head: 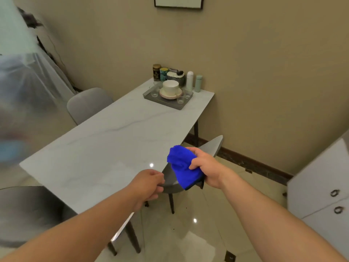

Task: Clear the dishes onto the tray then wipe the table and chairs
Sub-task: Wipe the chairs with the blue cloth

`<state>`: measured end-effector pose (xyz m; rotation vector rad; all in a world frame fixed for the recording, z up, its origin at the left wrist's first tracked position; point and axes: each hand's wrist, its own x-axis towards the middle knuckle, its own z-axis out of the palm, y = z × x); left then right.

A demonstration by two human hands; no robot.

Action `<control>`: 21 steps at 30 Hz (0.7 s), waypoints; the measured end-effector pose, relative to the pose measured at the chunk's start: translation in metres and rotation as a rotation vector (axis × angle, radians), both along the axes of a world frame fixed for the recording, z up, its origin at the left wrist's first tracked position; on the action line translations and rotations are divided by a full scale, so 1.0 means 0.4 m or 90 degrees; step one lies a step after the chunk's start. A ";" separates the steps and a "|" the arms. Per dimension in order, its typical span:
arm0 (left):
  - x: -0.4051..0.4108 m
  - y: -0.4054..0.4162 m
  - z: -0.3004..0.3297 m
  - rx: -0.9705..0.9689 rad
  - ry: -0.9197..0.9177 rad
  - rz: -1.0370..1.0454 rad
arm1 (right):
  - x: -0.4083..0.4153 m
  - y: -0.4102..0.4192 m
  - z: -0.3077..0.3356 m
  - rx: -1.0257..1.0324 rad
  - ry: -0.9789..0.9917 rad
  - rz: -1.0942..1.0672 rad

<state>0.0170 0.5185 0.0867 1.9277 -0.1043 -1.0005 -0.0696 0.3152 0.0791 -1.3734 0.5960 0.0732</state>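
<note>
Blue cloth (184, 167) bunched in right hand (206, 167) grip | left hand (149, 184) grips chair (171, 181)

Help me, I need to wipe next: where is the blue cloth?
In the head view, lower right of centre: the right hand grips the blue cloth above the grey chair.

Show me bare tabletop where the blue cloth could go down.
The table is bare from the near edge by the left hand up to the tray. The far end is crowded: tray of dishes, jars and bottles behind. Right hand grips the blue cloth.
</note>
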 end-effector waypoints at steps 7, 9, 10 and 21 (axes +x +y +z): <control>0.075 0.474 0.044 -0.124 0.037 0.065 | 0.096 0.524 0.048 0.130 -0.043 0.063; 0.089 0.593 0.037 -0.150 0.056 0.088 | 0.127 0.644 0.026 0.118 -0.030 0.085; 0.093 0.657 0.033 -0.165 0.074 0.112 | 0.144 0.708 0.015 0.111 -0.025 0.107; 0.214 1.041 -0.053 -0.189 0.021 0.280 | 0.305 1.118 -0.053 0.211 0.049 0.250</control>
